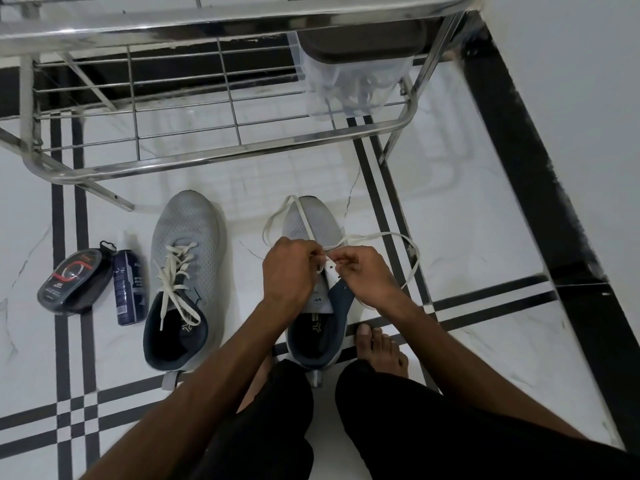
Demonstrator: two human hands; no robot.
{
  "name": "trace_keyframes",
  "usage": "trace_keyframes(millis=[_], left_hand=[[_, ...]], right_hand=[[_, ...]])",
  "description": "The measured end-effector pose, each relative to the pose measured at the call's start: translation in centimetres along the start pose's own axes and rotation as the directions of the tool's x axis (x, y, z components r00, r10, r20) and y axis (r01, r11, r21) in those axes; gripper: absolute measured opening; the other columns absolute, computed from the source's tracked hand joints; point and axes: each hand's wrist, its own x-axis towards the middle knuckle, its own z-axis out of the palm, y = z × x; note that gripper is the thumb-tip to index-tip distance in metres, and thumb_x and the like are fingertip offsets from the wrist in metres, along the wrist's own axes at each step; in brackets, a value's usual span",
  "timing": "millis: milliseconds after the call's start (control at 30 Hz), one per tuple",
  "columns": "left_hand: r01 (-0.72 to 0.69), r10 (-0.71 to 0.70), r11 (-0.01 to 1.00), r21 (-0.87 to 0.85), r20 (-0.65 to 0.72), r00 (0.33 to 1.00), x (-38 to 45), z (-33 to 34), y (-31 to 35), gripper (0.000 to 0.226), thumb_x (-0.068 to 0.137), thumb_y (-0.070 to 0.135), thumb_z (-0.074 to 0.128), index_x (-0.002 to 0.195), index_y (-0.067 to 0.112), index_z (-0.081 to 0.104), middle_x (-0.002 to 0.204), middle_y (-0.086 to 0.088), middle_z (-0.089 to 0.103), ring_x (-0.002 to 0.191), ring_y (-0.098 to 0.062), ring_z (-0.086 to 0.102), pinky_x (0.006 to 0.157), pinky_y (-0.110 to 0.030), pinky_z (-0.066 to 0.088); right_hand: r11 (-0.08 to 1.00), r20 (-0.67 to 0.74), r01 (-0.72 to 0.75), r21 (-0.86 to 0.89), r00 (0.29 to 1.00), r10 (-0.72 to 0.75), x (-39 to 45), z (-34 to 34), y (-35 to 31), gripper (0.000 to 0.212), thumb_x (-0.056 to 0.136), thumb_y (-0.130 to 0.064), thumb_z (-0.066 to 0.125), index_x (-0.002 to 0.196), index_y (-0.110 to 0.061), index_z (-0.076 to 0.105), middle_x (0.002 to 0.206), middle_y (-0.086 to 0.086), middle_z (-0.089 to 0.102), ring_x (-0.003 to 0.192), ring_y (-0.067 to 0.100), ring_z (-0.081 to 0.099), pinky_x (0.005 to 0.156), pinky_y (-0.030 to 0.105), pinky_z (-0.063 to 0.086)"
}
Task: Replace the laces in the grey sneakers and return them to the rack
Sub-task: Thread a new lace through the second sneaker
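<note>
Person squatting, black trousers at bottom edge, bare right foot (381, 348) on white tiled floor (485, 244) just right of the right sneaker (313, 223), a grey one, heel toward the person, toe toward the rack. Both forearms reach over it. Left hand (289, 271) curled, fingertips pinching the white lace (381, 235) at the eyelet area; right hand (367, 271) also curled, pinching the same lace and the eyelet strip beside the tongue. Lace only partly threaded: one loop lies over the toe, another long loop trails out right onto the floor. Left sneaker (185, 278) stands just beside, apart from the hands, white lace (176, 271) through its eyelets but loose, ends lying into the opening. Left of that, a dark spray can (129, 287) lying on the floor, and next to it a black oval shoe-polish sponge case (74, 280), tilted. Farther, steel shoe rack (221, 157), lowest wire shelf bare on the left; a clear plastic container (349, 88) sits on its right end, whitish contents, blurred. White wall with black skirting at right.
</note>
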Motion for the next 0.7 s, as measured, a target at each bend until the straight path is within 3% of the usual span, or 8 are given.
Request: trace_keyframes(millis=[200, 300, 400, 533, 700], left_hand=[[-0.005, 0.005, 0.997, 0.071, 0.001, 1.000, 0.3, -0.4, -0.2, 0.015, 0.087, 0.017, 0.065, 0.089, 0.025, 0.078, 0.084, -0.001, 0.072, 0.088, -0.021, 0.059, 0.066, -0.029, 0.040], [-0.024, 0.023, 0.993, 0.116, 0.008, 1.000, 0.4, -0.6, -0.1, 0.014, 0.086, 0.017, 0.065, 0.086, 0.023, 0.078, 0.082, -0.004, 0.071, 0.083, -0.023, 0.060, 0.065, -0.029, 0.040], [-0.022, 0.023, 0.995, 0.095, -0.015, 1.000, 0.4, -0.4, -0.2, 0.013, 0.086, 0.017, 0.067, 0.087, 0.022, 0.079, 0.082, -0.004, 0.072, 0.083, -0.024, 0.061, 0.067, -0.030, 0.041], [-0.022, 0.024, 0.999, 0.039, -0.052, 0.998, 0.4, 0.3, -0.3, 0.010, 0.084, 0.016, 0.071, 0.086, 0.022, 0.078, 0.080, -0.001, 0.074, 0.082, -0.024, 0.064, 0.071, -0.035, 0.049], [-0.015, 0.010, 0.997, -0.078, -0.068, 0.998, 0.4, 0.7, -1.1, 0.008, 0.081, 0.018, 0.075, 0.077, 0.026, 0.074, 0.076, 0.009, 0.073, 0.074, -0.014, 0.066, 0.072, -0.036, 0.053]], right_hand=[[1.000, -0.015, -0.007, 0.005, 1.000, 0.008, 0.4, 0.4, 0.4, 0.029, 0.094, 0.002, 0.058, 0.117, -0.009, 0.072, 0.111, 0.003, 0.073, 0.099, 0.010, 0.067, 0.079, 0.004, 0.046], [1.000, -0.029, -0.018, 0.000, 0.999, 0.018, 0.4, 0.6, 0.6, 0.028, 0.095, 0.001, 0.058, 0.118, -0.009, 0.071, 0.112, 0.004, 0.073, 0.101, 0.012, 0.067, 0.085, 0.012, 0.049], [1.000, -0.020, -0.011, 0.015, 1.000, 0.011, 0.5, 0.6, 0.7, 0.029, 0.095, 0.001, 0.057, 0.119, -0.008, 0.070, 0.114, 0.004, 0.073, 0.103, 0.013, 0.067, 0.093, 0.020, 0.051], [1.000, 0.020, 0.001, 0.004, 1.000, -0.001, 0.7, 0.5, 0.8, 0.028, 0.095, -0.001, 0.058, 0.119, -0.010, 0.070, 0.112, 0.002, 0.072, 0.103, 0.011, 0.066, 0.094, 0.022, 0.052], [0.975, 0.014, -0.088, 0.205, 0.996, 0.087, 0.9, 0.2, 0.8, 0.026, 0.102, -0.012, 0.048, 0.110, -0.007, 0.072, 0.087, 0.002, 0.069, 0.070, 0.008, 0.060, 0.062, 0.017, 0.049]])
